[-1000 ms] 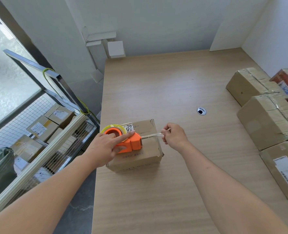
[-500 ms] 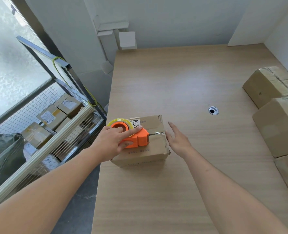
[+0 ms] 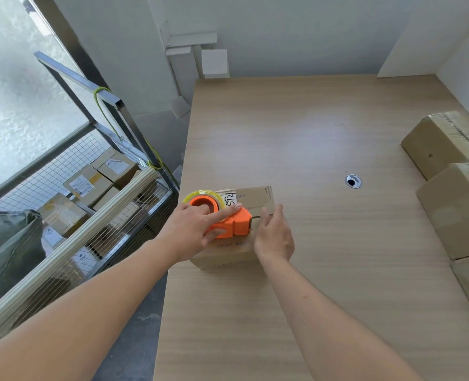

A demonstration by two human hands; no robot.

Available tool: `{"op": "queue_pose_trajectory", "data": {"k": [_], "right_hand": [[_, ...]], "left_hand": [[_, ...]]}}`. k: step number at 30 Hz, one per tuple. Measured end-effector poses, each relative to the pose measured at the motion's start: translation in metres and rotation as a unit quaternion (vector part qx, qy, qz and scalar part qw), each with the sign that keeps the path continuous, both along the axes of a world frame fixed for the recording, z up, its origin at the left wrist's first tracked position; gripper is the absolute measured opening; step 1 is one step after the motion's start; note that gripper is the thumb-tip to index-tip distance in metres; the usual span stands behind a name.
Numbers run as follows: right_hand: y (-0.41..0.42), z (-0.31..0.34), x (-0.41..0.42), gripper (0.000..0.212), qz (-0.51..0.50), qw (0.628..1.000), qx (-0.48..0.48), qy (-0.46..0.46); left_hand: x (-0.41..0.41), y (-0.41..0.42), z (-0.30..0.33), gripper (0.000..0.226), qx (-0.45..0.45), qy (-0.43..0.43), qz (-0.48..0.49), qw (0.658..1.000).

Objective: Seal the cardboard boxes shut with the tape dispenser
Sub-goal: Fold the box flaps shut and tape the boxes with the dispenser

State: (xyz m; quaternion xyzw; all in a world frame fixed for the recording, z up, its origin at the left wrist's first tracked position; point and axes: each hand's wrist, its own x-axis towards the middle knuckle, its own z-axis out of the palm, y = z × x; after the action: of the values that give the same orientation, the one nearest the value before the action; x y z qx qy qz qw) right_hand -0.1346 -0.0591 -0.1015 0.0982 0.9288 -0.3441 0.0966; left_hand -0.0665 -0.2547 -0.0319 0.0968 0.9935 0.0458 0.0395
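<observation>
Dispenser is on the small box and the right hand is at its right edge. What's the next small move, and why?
Probably draw the tape dispenser leftward along the top seam of the small box. The left hand grips it on the box top, and the right hand lies open at the box's right edge, where the tape end seems to be.

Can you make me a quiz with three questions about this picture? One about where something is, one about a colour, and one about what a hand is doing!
1. Where is the tape dispenser?
A. on top of the small cardboard box
B. on the bare table
C. on the floor

2. What colour is the dispenser's body?
A. blue
B. orange
C. black

3. What is the right hand doing?
A. gripping the dispenser
B. making a fist
C. lying open, fingers straight, at the box's right edge

Answers:
1 A, it sits on the box lid under the left hand.
2 B, the plastic is bright orange.
3 C, its fingers are straight and hold nothing.
</observation>
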Motion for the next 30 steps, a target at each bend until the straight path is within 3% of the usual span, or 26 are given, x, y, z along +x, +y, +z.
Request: {"op": "queue_pose_trajectory", "data": {"k": [8, 16, 24, 30], "right_hand": [[-0.007, -0.007, 0.002, 0.06, 0.011, 0.996, 0.084, 0.009], [-0.005, -0.01, -0.001, 0.057, 0.018, 0.995, 0.102, 0.012], [-0.005, -0.009, -0.002, 0.054, 0.022, 0.994, 0.106, 0.013], [-0.003, -0.007, -0.005, 0.055, 0.037, 0.992, 0.117, 0.015]], "left_hand": [[0.012, -0.018, 0.018, 0.066, -0.035, 0.03, -0.044, 0.998], [0.038, -0.101, 0.039, 0.053, 0.083, -0.053, 0.038, 0.994], [0.036, -0.142, 0.027, 0.042, 0.138, -0.164, 0.143, 0.966], [0.037, -0.162, 0.011, 0.038, 0.203, -0.205, 0.164, 0.943]]}}
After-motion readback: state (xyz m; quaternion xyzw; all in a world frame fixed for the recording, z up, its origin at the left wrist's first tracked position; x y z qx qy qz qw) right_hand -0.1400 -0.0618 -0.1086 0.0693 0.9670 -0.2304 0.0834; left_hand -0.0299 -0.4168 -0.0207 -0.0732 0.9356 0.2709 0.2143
